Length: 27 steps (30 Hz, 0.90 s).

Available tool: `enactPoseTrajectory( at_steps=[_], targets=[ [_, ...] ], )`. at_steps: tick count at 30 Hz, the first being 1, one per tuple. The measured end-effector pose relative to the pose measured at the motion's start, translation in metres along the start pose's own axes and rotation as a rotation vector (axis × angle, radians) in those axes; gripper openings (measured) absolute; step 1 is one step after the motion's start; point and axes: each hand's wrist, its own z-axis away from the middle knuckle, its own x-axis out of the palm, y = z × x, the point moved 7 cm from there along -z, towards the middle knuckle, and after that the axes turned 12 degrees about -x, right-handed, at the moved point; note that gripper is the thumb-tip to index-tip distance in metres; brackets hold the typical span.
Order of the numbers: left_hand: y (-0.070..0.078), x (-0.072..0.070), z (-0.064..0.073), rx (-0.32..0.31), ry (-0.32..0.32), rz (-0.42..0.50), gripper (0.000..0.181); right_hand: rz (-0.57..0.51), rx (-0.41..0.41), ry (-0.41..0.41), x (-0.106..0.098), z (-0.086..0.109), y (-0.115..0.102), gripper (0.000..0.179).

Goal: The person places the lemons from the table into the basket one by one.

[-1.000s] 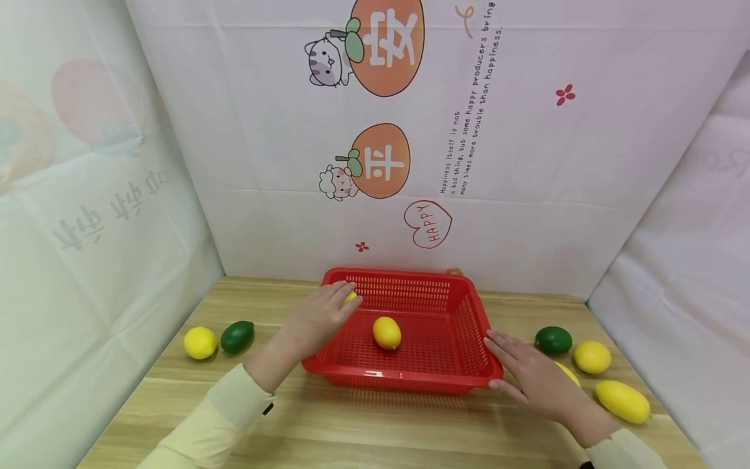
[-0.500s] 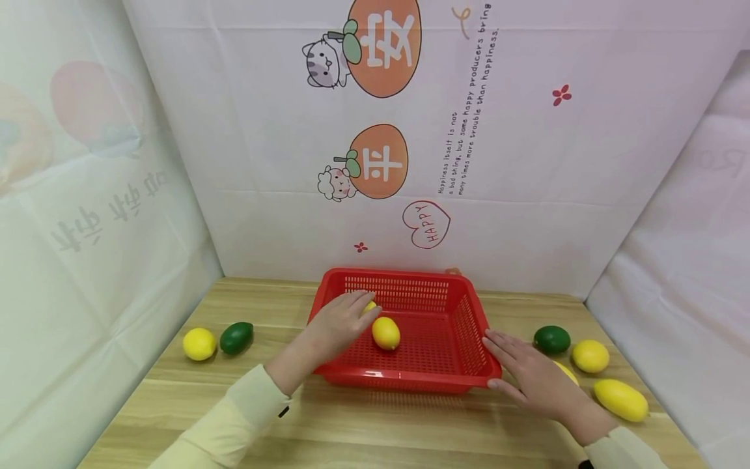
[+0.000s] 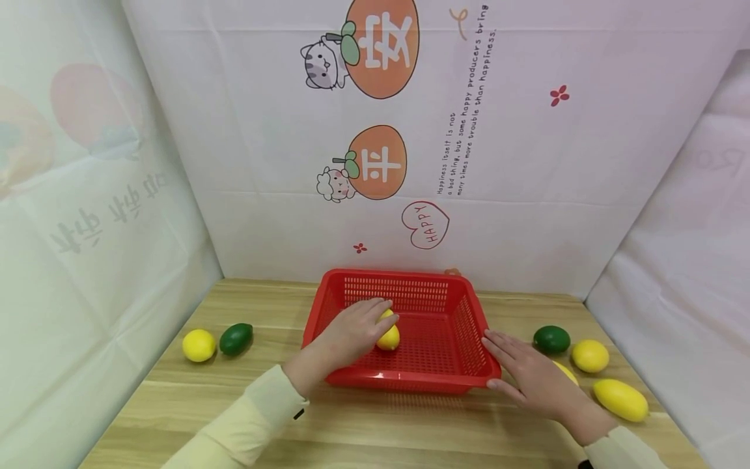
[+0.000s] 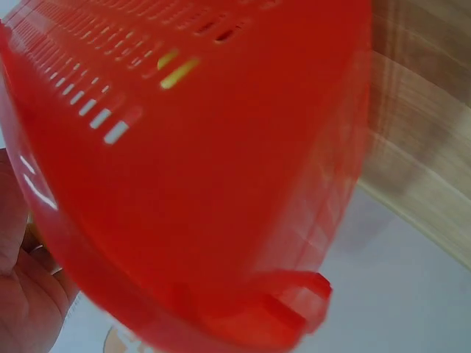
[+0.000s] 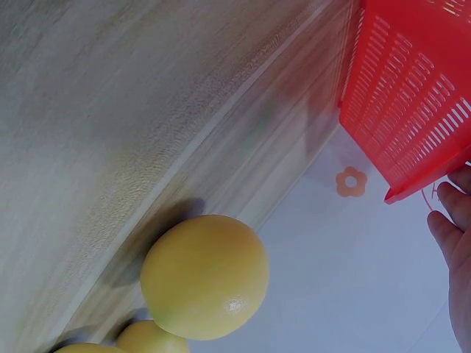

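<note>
A red plastic basket (image 3: pixel 410 380) with slotted walls stands on the wooden table. Over its inside, my left hand (image 3: pixel 348 331) holds a yellow lemon (image 3: pixel 387 314) under its curled fingers, mostly covered by them. A second lemon (image 3: pixel 388 340) lies on the basket floor, overlapping the held one in the head view. In the left wrist view, the basket wall (image 4: pixel 199 169) fills most of the picture, with my fingers (image 4: pixel 37 294) beyond the rim. My right hand (image 3: pixel 530 374) rests with straight fingers on the basket's right rim, also at the edge of the right wrist view.
Left of the basket lie a yellow lemon (image 3: pixel 199 345) and a dark green fruit (image 3: pixel 236 339). At right are another green fruit (image 3: pixel 552 339), a round yellow lemon (image 3: pixel 590 356), a longer yellow fruit (image 3: pixel 621 400) and one partly behind my right hand. A printed white cloth (image 3: pixel 515 247) stands behind.
My left hand has moved from the basket's left rim rightward and nearer, carrying its lemon up to the one on the basket floor. My right hand stays on the rim.
</note>
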Motion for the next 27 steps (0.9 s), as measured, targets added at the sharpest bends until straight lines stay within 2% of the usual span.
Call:
enactPoseTrajectory(
  at_steps=[10, 19, 21, 27],
  targets=[
    [0.011, 0.004, -0.016, -0.006, -0.048, 0.0, 0.056, -0.002, 0.004, 0.003, 0.002, 0.001, 0.0, 0.068],
    [0.019, 0.011, -0.025, 0.008, 0.013, 0.039, 0.051, -0.004, 0.001, 0.012, 0.0, 0.0, -0.001, 0.068],
    [0.02, 0.015, -0.028, 0.008, 0.003, 0.045, 0.049, -0.005, 0.003, 0.013, 0.0, 0.001, -0.001, 0.068],
    [0.021, 0.023, -0.032, -0.017, -0.084, 0.067, 0.045, -0.009, 0.009, 0.004, 0.0, -0.001, 0.0, 0.067]
  ],
)
